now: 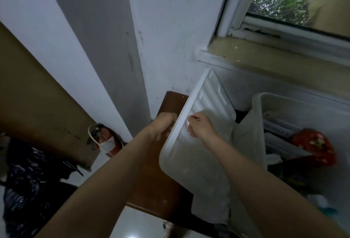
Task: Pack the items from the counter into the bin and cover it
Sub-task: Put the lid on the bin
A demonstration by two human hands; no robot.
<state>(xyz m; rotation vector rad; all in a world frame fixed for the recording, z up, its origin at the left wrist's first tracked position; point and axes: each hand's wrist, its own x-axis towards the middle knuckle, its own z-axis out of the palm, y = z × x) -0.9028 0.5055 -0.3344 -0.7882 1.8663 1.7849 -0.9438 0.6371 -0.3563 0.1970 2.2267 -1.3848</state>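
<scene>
A white plastic lid (pixel 200 124) is tilted up on edge above the brown counter (pixel 170 105), leaning toward the wall. My left hand (pixel 162 125) grips its left rim from behind, fingers curled round the edge. My right hand (pixel 200 127) pinches the lid's face near the same rim. To the right stands the translucent white bin (pixel 259 116), uncovered, with a red bag (pixel 316 146) and other items inside it.
A white wall and a window sill (pixel 265 55) rise just behind the counter. Lower left, a dark patterned bag (pixel 28 181) lies on the floor, and keys with a white mask (pixel 106 141) hang by a tan panel.
</scene>
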